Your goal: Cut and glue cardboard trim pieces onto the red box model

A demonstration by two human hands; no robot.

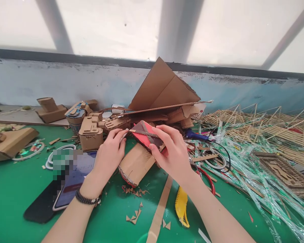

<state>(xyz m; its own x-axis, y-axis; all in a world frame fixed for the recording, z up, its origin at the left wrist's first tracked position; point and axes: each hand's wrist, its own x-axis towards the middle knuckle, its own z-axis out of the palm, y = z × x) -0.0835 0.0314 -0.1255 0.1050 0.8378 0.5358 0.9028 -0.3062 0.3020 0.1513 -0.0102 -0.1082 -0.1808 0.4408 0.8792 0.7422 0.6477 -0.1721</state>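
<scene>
Our workbench under the big window

We work at a green table top that runs back to a low wall, painted pale blue and scuffed and stained along its length. A dark sill caps that wall. Above it, frosted window panes let in soft, even daylight, and we see grey bars crossing them, some upright, some slanting.
</scene>
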